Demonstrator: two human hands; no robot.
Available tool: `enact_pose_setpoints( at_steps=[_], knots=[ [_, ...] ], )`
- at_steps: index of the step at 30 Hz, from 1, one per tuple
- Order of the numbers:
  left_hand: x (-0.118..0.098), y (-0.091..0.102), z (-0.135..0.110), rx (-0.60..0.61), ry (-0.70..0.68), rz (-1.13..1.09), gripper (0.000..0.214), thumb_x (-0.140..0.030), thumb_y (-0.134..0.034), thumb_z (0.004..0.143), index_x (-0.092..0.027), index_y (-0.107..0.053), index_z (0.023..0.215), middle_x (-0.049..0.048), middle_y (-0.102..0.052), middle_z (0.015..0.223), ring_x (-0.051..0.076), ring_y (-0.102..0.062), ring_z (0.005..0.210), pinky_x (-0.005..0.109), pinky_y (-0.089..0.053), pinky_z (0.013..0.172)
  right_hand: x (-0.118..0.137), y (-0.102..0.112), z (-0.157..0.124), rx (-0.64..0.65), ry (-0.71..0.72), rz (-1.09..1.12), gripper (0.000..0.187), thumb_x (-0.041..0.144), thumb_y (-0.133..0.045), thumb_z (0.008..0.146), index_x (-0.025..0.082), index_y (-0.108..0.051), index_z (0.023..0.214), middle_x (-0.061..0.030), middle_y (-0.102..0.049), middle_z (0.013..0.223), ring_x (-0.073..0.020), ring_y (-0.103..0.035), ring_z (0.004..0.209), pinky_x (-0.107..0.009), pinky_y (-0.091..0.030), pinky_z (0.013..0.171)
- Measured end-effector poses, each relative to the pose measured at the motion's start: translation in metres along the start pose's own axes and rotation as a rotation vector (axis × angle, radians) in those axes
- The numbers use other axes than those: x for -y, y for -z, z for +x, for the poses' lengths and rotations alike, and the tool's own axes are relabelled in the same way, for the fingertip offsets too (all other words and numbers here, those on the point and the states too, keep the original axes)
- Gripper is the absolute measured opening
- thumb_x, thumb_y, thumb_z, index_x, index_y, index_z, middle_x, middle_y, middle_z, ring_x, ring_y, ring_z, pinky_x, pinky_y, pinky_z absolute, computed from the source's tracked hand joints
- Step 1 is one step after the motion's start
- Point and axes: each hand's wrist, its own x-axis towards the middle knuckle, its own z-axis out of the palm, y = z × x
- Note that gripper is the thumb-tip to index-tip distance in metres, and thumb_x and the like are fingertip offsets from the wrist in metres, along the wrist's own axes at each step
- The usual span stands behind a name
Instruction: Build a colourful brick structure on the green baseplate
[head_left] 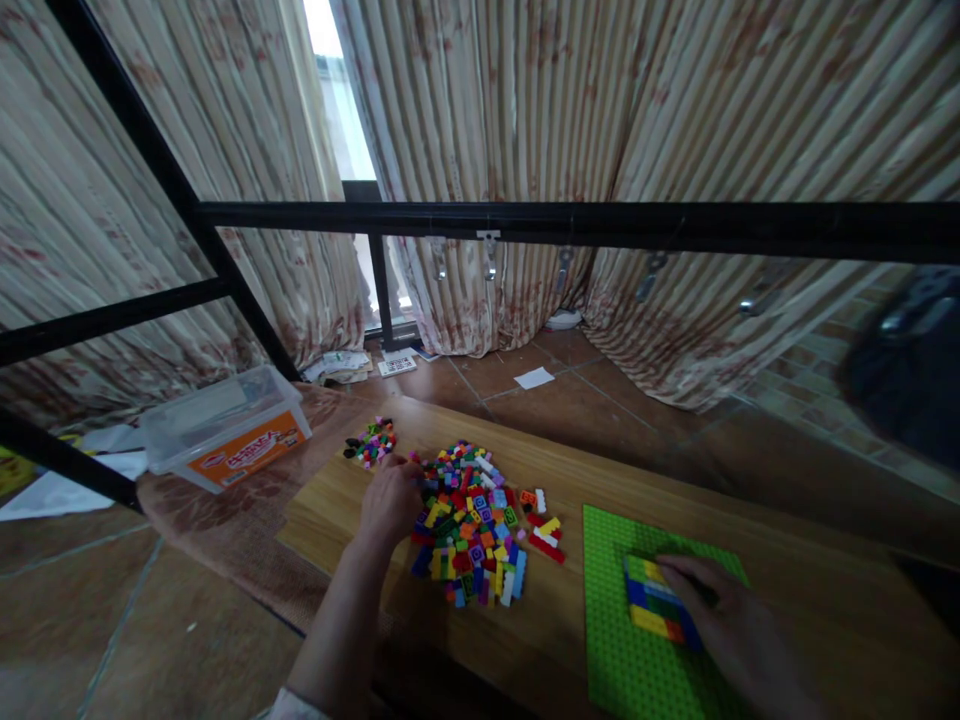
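Note:
A heap of small coloured bricks [472, 530] lies on a low wooden table [825, 610]. My left hand [388, 500] rests at the heap's left edge, fingers curled in among the bricks; what they hold is hidden. A green baseplate [622, 650] lies to the right of the heap. On it sits a block of stacked yellow, blue, green and red bricks [654, 598]. My right hand [731, 625] lies flat over the block's right side, fingers stretched across it. A smaller cluster of bricks [373, 441] sits at the table's far left corner.
A clear plastic box with an orange label [225, 425] stands on a brown mat left of the table. A black metal frame [570, 222] crosses in front of striped curtains. Papers [534, 378] lie on the tiled floor beyond the table.

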Motion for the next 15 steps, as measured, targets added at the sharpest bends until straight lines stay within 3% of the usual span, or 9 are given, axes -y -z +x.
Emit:
enact_pose_setpoints(
  at_steps=[7,15],
  knots=[
    [0.0011,0.007,0.0012,0.008,-0.024,0.029,0.017,-0.013,-0.054,0.079,-0.017,-0.07,0.085,0.01,-0.06,0.111,0.022,-0.06,0.099,0.029,-0.045,0.086,0.0019,0.0002,-0.0036,-0.008,-0.032,0.012,0.04,0.055,-0.051,0.077,0.026,-0.073,0.093,-0.0049,-0.072,0.102,-0.0276,-0.065,0.095,-0.045,-0.048,0.091],
    [-0.0016,0.0069,0.003,0.045,-0.061,0.039,0.017,-0.016,-0.058,0.079,-0.018,-0.071,0.09,0.0106,-0.065,0.104,0.023,-0.059,0.102,0.03,-0.042,0.09,0.0003,0.0005,-0.0037,-0.008,-0.016,0.018,0.037,0.053,-0.05,0.078,0.026,-0.072,0.09,-0.0039,-0.072,0.1,-0.0264,-0.065,0.096,-0.043,-0.048,0.092]
  ],
)
